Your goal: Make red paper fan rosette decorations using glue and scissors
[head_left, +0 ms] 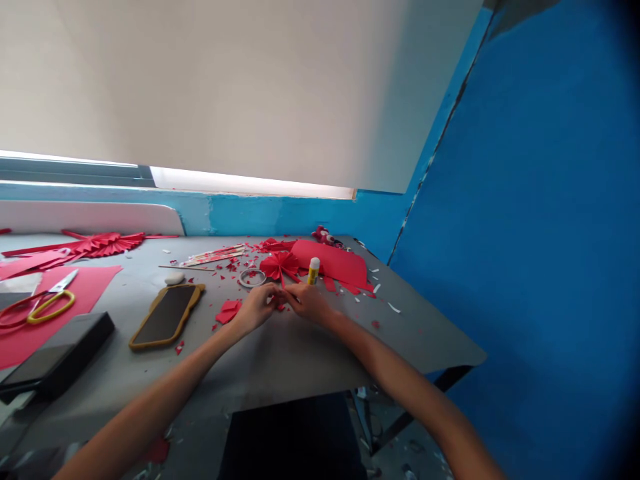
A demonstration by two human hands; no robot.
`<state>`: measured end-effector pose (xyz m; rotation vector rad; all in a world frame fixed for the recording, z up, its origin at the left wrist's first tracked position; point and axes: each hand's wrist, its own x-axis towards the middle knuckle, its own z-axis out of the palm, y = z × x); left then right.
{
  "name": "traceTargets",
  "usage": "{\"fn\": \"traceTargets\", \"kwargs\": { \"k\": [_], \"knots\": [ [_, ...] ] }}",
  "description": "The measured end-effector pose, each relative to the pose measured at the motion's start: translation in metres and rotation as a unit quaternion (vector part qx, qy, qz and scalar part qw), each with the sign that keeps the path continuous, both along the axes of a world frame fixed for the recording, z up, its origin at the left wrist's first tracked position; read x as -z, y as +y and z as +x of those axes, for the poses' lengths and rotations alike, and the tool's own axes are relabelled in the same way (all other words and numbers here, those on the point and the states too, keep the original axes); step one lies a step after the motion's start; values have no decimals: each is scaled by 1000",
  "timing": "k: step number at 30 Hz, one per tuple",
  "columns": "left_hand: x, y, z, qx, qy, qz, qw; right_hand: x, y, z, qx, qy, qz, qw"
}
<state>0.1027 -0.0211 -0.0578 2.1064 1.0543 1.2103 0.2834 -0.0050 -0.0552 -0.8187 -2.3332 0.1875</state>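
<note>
Both my hands meet near the middle of the grey table (300, 353). My left hand (259, 305) and my right hand (309, 301) have their fingers closed together on a small piece of red paper (281, 303) between them. Just behind the hands lies a pleated red paper fan (280, 265). A glue stick (313, 270) with a yellow body stands upright right behind my right hand. A roll of clear tape (252, 277) lies flat behind my left hand.
A phone in a brown case (167, 315) lies to the left, with a black box (57, 360) nearer the edge. Yellow-handled scissors (50, 300) rest on a red sheet (65, 303). More red fans (100, 243), wooden sticks (215, 255), red paper (335, 262) and scraps lie about. A blue wall (525, 233) stands at right.
</note>
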Motion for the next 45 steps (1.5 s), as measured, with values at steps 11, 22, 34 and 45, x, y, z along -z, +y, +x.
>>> {"fn": "traceTargets", "kwargs": {
  "k": [11, 22, 34, 45],
  "knots": [
    [-1, 4, -7, 16, 52, 52, 997, -4, -6, -3, 12, -1, 8, 1000],
    [-3, 1, -3, 6, 48, 24, 999, 5, 1, -4, 6, 143, -191, 971],
    [8, 6, -3, 76, -41, -110, 990, 11, 9, -3, 15, 47, -124, 991],
    [2, 11, -12, 27, 62, 17, 998, 16, 6, -6, 28, 76, -90, 993]
  ]
}}
